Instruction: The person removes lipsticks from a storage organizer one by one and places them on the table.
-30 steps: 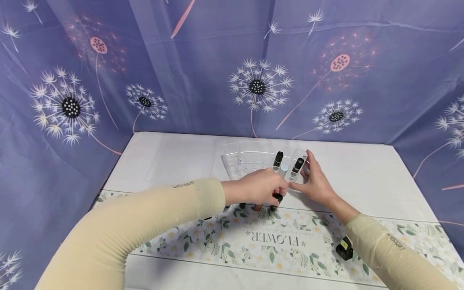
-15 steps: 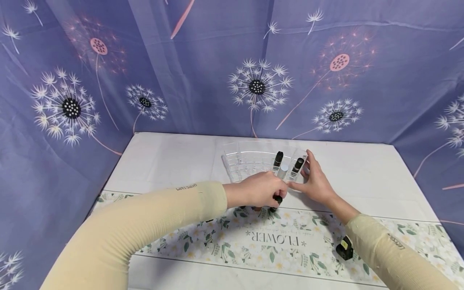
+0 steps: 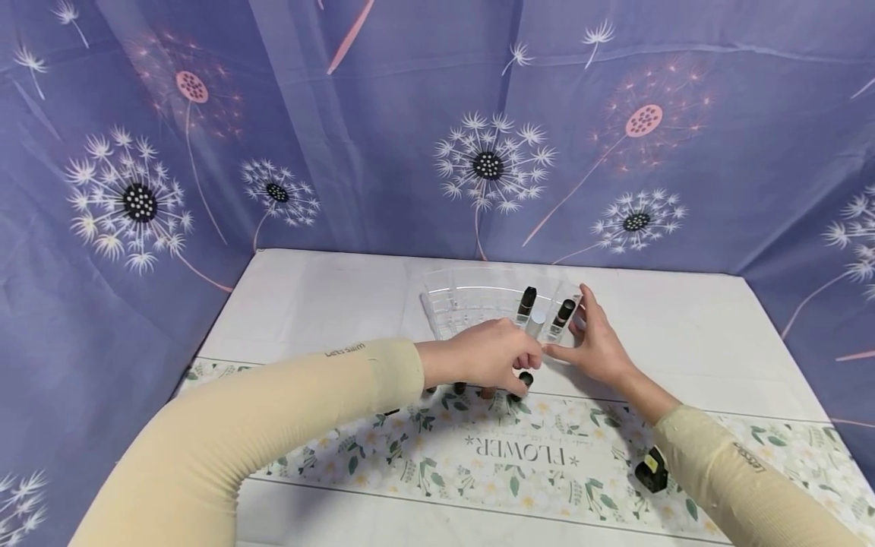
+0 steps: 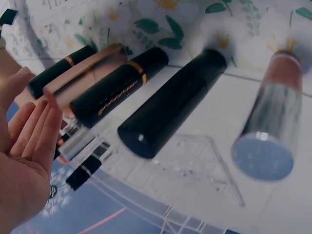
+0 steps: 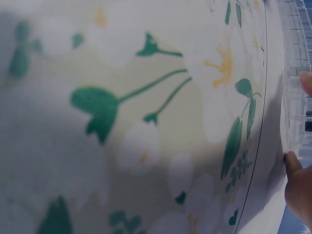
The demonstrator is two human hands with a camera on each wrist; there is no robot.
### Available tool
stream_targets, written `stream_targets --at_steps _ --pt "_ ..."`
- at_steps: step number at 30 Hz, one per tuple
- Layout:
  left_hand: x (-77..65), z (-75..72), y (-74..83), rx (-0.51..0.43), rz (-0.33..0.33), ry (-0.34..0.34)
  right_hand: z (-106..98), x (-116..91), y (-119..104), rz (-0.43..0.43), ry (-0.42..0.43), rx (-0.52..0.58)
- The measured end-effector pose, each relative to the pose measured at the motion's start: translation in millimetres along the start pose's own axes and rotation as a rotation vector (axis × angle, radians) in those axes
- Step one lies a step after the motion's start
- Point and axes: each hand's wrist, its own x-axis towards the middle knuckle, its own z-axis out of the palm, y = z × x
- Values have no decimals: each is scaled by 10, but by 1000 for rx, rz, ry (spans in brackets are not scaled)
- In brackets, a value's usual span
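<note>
My left hand (image 3: 488, 353) is over the front of a clear acrylic lipstick organizer (image 3: 472, 292). Its thumb and fingers are spread loosely beside a dark lipstick tube (image 4: 61, 73) with a gold band, and nothing appears held. Next to that tube are a rose-gold lipstick (image 4: 87, 73), a dark green lipstick (image 4: 119, 87), a plain black tube (image 4: 173, 102) and a clear tube with a pinkish end (image 4: 268, 117). My right hand (image 3: 598, 346) grips the organizer's right end, thumb at the front corner. Two black lipsticks and a silver-topped one (image 3: 536, 324) sit in its right-hand slots.
A black object with a yellow patch (image 3: 652, 471) lies by the right forearm. A floral printed strip (image 3: 519, 471) crosses the white table (image 3: 328, 296). Behind hangs a purple dandelion-print curtain (image 3: 383, 129).
The dark tube by my left hand has come down slightly, and the left thumb and fingers have loosened from it. My right hand has stayed at the organizer's end.
</note>
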Motion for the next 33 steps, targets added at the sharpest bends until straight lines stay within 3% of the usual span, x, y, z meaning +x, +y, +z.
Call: stream_targets --at_steps 8,20,28,33 --pt "-82 -270 -30 -88 -21 83 10 2 19 10 7 -37" --pt "-264 -702 -211 -153 -50 189 6 21 23 10 17 -22" --pt "-387 -749 -419 -175 -95 252 7 17 28 23 7 -28" --pt "-500 -718 -568 -176 -132 326 4 18 13 27 -1 -44"
